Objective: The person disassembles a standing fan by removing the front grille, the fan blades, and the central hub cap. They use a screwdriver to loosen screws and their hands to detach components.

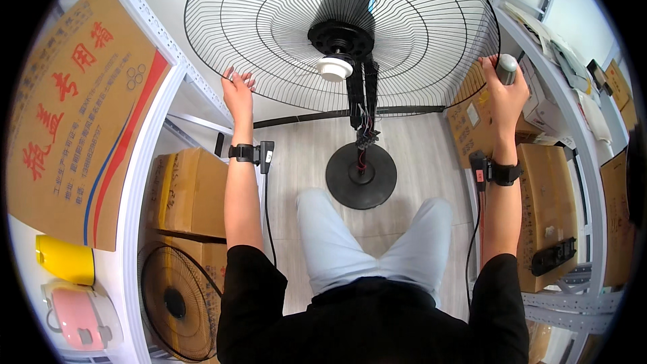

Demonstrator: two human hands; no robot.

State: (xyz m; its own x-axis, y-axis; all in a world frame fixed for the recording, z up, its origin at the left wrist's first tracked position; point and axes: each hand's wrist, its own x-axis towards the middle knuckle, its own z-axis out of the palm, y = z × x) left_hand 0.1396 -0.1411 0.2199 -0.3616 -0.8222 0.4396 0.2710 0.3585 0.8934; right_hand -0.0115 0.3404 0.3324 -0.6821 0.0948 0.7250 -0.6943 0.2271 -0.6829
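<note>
In front of me stands a partly open pedestal fan with a large black wire grille point(431, 47). A white round nut point(335, 69) sits on the shaft at the grille's centre, before the black motor housing point(347, 3). My left hand point(239, 94) has its fingers closed on the grille's left rim. At the right rim, my right hand point(505, 98) is closed, its fingers by the wire. It also holds a tool with a rounded grey handle point(507, 69), the rest of it hidden. Below, loose wires point(364, 128) show on the stand above the round black base point(361, 175).
A second wire grille point(175, 302) leans against cardboard boxes point(195, 192) at left. Shelving point(151, 135) there bears a large carton point(81, 121), a yellow container point(65, 259) and a pink item point(79, 317). At right, a black part point(554, 256) lies on a box point(549, 195).
</note>
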